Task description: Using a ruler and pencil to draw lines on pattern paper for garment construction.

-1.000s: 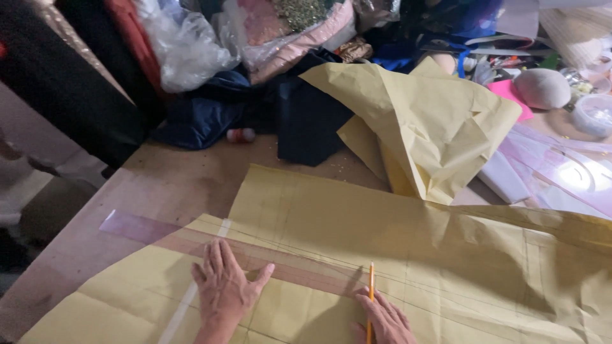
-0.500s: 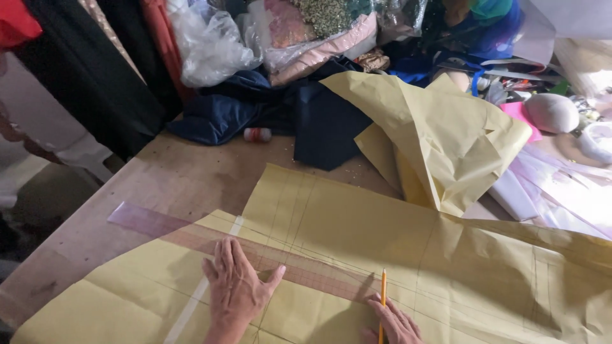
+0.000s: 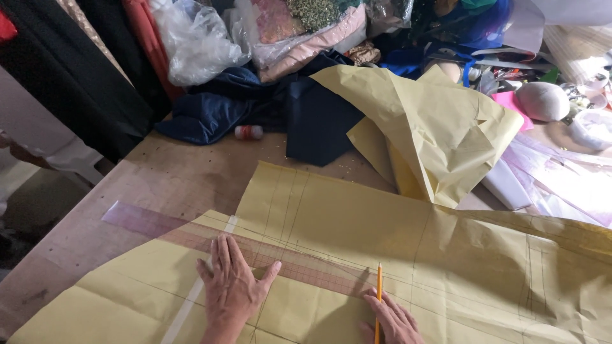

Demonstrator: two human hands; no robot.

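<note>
Left hand (image 3: 233, 286) lies flat, fingers spread, pinning the clear ruler (image 3: 210, 242) onto yellow paper (image 3: 414, 255); right hand (image 3: 392, 318) beside it grips an upright pencil (image 3: 378, 286).

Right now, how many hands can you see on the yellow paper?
2. The left hand lies flat on the clear ruler; the right hand holds a yellow pencil at the bottom edge, partly cut off.

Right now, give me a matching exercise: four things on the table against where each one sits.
1 clear ruler
2 pencil
3 dark blue fabric
4 small spool

a in the right hand
b heaped at the table's far edge
c pressed flat under the left hand
d on bare wood beside the fabric

Pairs: 1-c, 2-a, 3-b, 4-d
</note>
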